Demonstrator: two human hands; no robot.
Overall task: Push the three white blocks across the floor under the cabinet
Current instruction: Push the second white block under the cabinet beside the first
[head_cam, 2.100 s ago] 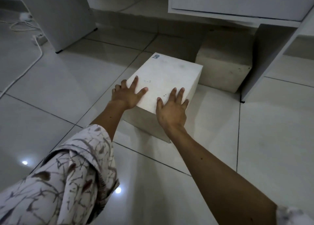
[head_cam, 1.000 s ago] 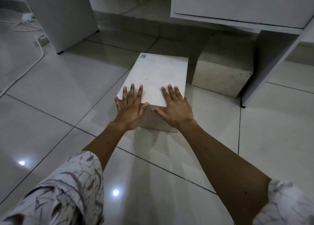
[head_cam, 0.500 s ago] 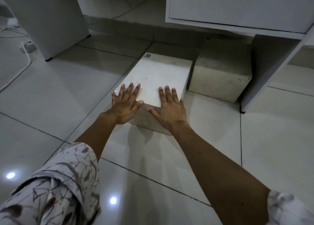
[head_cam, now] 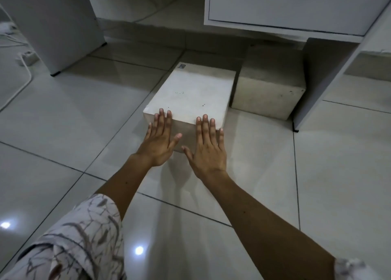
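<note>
From the head camera, a white rectangular stone-like block (head_cam: pixel 190 95) stands on the glossy grey tiled floor (head_cam: pixel 69 114), its far end near the shadow of the white cabinet (head_cam: pixel 285 4). The left hand (head_cam: pixel 158 143) and the right hand (head_cam: pixel 208 150) lie flat and spread wide against its near face, fingertips over the top edge. A second white block (head_cam: pixel 268 95) sits just beside it on the right, partly under the cabinet.
</note>
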